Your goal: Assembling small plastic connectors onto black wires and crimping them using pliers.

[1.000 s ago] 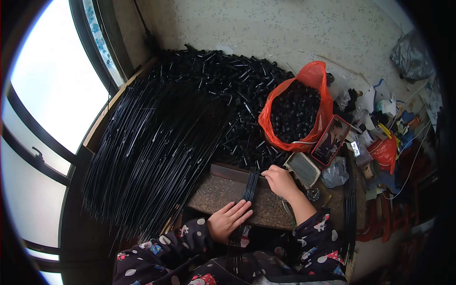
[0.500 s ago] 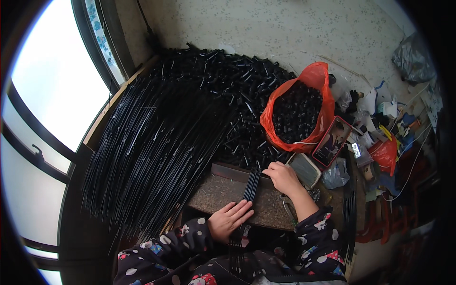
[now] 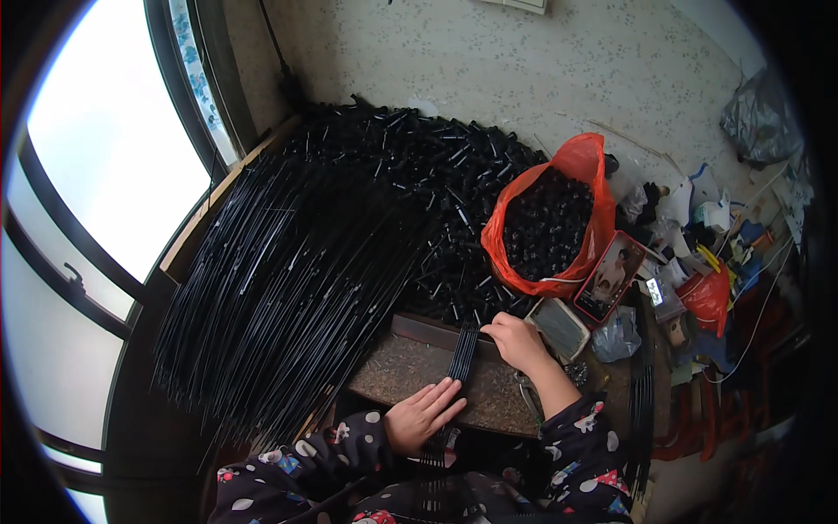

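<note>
Our left hand (image 3: 423, 417) lies flat, grip wide, fingertips on the row of thin, straight black rods (image 3: 461, 360) across the brown speckled table (image 3: 374, 368). Farther out, the rods cross the long dark-brown bar (image 3: 422, 329); beside them our right hand (image 3: 517, 341) keeps a narrow grip, contents hidden. Beyond sits the red plastic bag (image 3: 583, 155).
</note>
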Available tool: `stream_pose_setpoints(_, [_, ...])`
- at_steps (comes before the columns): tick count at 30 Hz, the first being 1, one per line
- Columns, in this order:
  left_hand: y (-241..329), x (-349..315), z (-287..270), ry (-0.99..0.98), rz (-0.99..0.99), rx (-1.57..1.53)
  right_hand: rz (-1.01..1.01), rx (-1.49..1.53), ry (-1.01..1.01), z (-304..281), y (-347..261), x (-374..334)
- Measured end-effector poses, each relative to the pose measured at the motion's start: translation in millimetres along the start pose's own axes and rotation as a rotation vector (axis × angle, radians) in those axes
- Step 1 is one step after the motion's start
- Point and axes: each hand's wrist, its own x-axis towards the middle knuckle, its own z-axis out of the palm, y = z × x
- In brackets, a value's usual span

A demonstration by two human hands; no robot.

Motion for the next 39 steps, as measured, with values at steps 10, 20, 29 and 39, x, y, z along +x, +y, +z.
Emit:
stream_pose_setpoints(10, [-0.9, -2.4, 0.3, -0.003, 0.013, -0.086, -0.037, -0.248, 0.224, -6.1, -0.3, -11.3])
stream_pose_setpoints(20, [-1.7, 2.2, -4.3, -0.009, 0.001, -0.088, 0.063, -0.05, 0.165, -12.1, 3.0, -32.5])
stream_pose_setpoints(29, [4.3, -0.4, 4.3, 0.052, 0.024, -0.041, 0.139, 0.025, 0.171, 14.2, -8.0, -22.6])
stream_pose_setpoints(39, [3.9, -4.3, 0.8, -0.001, 0.013, 0.016, 0.286, -0.345, 0.241, -48.8, 56.2, -60.9])
